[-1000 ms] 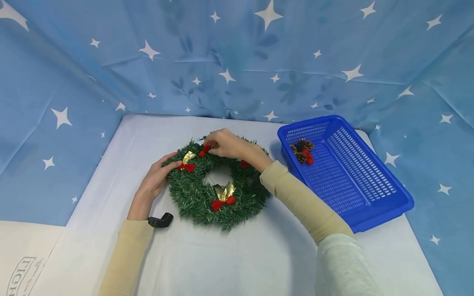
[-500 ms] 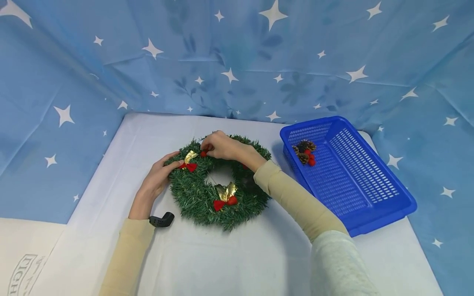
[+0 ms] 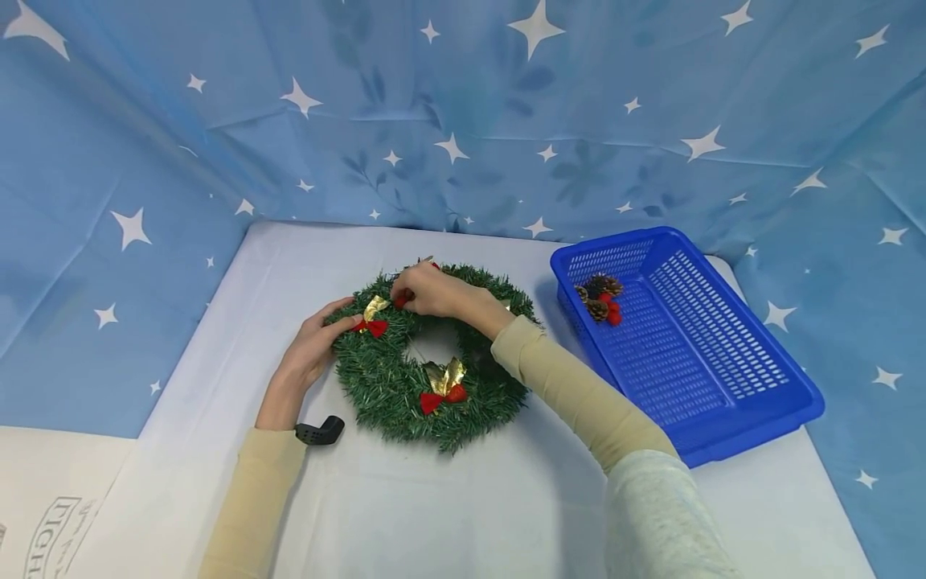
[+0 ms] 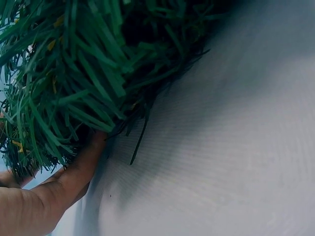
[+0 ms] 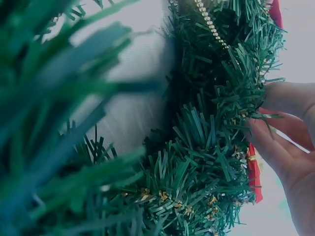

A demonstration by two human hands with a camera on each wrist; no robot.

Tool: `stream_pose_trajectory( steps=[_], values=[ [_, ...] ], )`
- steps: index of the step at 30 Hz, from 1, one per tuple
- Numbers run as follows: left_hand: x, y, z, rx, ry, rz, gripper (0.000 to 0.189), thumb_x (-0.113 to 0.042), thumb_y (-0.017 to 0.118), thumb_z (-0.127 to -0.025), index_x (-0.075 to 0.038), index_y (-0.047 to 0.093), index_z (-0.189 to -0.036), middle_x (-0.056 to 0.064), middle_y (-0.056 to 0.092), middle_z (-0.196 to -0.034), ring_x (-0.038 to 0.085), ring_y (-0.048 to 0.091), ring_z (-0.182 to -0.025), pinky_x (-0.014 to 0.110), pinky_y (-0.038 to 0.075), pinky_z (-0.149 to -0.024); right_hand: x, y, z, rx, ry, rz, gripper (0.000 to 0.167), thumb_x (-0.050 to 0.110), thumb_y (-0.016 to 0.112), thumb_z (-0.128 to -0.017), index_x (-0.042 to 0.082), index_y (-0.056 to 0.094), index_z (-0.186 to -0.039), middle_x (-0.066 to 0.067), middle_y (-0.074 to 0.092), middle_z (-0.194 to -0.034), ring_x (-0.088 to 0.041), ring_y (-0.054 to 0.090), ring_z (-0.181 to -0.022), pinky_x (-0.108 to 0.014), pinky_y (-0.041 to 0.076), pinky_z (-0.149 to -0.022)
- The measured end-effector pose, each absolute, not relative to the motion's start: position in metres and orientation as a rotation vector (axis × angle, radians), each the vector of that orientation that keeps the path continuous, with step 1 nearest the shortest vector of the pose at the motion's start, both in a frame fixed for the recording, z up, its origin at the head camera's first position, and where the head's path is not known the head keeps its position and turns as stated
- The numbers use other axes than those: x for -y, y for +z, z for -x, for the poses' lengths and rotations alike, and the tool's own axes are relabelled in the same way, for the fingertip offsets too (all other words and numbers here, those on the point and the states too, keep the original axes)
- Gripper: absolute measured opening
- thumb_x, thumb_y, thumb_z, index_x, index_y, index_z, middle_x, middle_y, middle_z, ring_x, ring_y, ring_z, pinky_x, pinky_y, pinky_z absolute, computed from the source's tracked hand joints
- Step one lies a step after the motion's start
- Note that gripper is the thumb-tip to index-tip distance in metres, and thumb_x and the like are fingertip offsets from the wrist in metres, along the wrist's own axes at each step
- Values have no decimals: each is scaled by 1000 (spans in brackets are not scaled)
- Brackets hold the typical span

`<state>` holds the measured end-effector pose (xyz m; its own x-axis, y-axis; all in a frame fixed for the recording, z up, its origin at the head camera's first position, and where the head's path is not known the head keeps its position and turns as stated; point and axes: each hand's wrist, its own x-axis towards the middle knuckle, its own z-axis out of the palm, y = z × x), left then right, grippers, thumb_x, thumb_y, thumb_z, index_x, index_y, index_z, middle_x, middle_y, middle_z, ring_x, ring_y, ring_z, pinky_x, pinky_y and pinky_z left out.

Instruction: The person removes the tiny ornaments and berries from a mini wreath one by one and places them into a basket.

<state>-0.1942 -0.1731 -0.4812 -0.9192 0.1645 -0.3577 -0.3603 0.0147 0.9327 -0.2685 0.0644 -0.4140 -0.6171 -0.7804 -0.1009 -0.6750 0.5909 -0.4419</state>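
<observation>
A green tinsel wreath point(image 3: 391, 394) lies on the white table. My left hand point(image 3: 307, 350) grips its left rim, thumb on top beside a red bow with a gold leaf point(image 3: 372, 326), other fingers round the outer edge. In the left wrist view the wreath's underside hides some of those fingers. At the wreath's top, my right hand point(image 3: 434, 291) pinches a red bow ornament point(image 3: 402, 301), mostly hidden by the fingers. The right wrist view has the thumb and fingers point(image 5: 275, 147) together against the greenery. Another red bow with gold leaves and a berry point(image 3: 443, 394) sits at the wreath's front.
A blue plastic basket point(image 3: 673, 346) stands to the right, holding pine cones with red berries point(image 3: 604, 301) in its far left corner. A blue star-patterned cloth point(image 3: 463, 121) hangs behind and at the sides. A black wrist device point(image 3: 321, 431) is on the left wrist.
My right hand has shifted slightly down and left at the ornament, its fingers covering more of the bow. My left hand keeps its hold, and the wreath stays put.
</observation>
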Motion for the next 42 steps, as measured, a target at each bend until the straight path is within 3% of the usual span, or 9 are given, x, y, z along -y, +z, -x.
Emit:
stream_pose_trajectory(
  steps=[16,29,42],
  values=[
    [175,-480,193,-1955,1945,174,68,-25,63,-104,-16,32,-163,12,-1,-173,38,-2,-159,74,10,-121,-63,-407,267,-2558,-469,1167,25,1,65,-99,5,76,-121,-12,74,-122,-24,71,-109,-34,58,-95],
    [174,-482,195,-1953,1941,188,68,-25,63,-104,-15,32,-163,13,-1,-173,38,-4,-158,74,9,-121,-73,-400,260,-2592,-499,1214,25,0,64,-99,1,76,-121,-15,74,-120,-25,71,-108,-30,59,-91],
    [175,-484,194,-1963,1941,169,67,-25,63,-104,-15,32,-163,12,-3,-173,40,-5,-158,77,8,-119,-89,-393,257,-2648,-515,1280,21,-3,68,-95,0,78,-113,-15,75,-113,-27,71,-104,-32,59,-91]
  ],
)
